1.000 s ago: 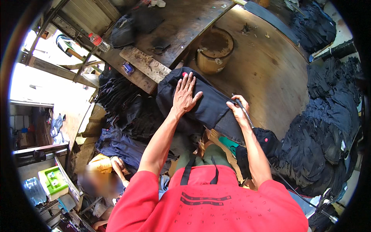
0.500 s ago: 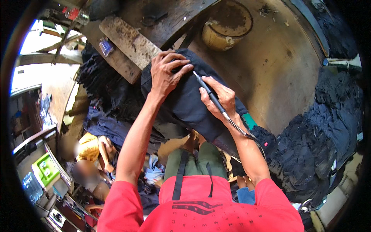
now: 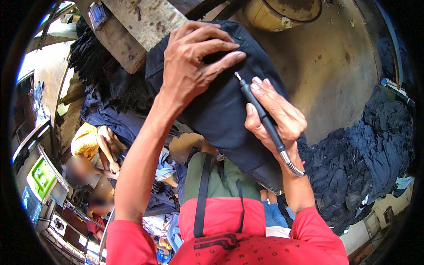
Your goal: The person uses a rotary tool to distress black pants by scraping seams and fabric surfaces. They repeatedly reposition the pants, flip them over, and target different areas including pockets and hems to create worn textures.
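Black trousers (image 3: 212, 115), or a similar dark garment, are drawn over the end of a board and lie across the middle. My left hand (image 3: 194, 59) presses on the upper part of the cloth, its fingers bent and its thumb apart from them, gripping nothing. In my right hand (image 3: 282, 117) is a slim black rotary handpiece (image 3: 264, 115), held like a pen, with a metal spring sleeve at its cord end. Its small metal tip points up toward my left thumb, just over the cloth; whether it touches cannot be seen.
A worn board (image 3: 141, 20) supports the garment from the upper left, beside a small blue-lidded packet (image 3: 97, 15). A yellow bucket (image 3: 260, 17) stands at the far side. Dark clothing is heaped on the right (image 3: 349, 163). Other people sit at the lower left, one in a yellow shirt (image 3: 85, 140).
The view has come closer and shifted, so the hands look larger. My right hand with the handpiece sits slightly farther from my left hand, which stays on the cloth.
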A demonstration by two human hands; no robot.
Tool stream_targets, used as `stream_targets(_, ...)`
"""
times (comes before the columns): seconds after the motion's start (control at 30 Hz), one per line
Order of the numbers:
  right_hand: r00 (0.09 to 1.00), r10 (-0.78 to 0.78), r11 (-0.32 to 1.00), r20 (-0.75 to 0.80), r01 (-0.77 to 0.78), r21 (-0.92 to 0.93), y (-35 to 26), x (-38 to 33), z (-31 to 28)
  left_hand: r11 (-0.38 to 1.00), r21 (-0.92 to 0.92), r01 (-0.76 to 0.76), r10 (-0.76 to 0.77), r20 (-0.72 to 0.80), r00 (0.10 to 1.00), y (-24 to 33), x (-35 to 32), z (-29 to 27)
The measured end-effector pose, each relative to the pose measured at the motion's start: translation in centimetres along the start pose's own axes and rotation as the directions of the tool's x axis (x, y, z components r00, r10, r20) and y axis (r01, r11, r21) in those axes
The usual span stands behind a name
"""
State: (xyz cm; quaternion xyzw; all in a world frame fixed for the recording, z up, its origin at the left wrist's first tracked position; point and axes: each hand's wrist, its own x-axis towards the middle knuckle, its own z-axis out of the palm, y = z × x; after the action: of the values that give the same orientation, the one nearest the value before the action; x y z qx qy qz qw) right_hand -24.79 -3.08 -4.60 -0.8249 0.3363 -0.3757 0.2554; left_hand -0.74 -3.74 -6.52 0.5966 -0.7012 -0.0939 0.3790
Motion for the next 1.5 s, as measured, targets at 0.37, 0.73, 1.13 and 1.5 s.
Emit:
stream_targets(0.37, 0.998, 0.055, 0.998, 0.038, -0.055, 0.012, -0.5, -0.4, -0.6, 1.0, -0.008, -0.011, 0.011, -0.004, 1.0, -0.3, 0.1, 0.1)
stream_targets(0.73, 0.988, 0.128, 0.991, 0.084, -0.13, 0.029, -1.1, -1.9, -1.9, 0.999, 0.04, -0.018, 0.015, 0.056, 0.998, 0.4, 0.5, -0.2)
stream_targets(1.13, 0.997, 0.067, 0.996, 0.047, -0.069, 0.053, 0.1, 0.5, -0.6, 0.997, 0.066, 0.05, -0.039, -0.154, 0.987, 0.9, 0.2, 0.4)
stream_targets(1.5, 0.996, 0.087, 0.996, 0.02, -0.087, -0.011, 0.1, 0.5, -0.4, 0.992, 0.093, 0.081, -0.076, -0.057, 0.996, 0.6, 0.5, 0.3)
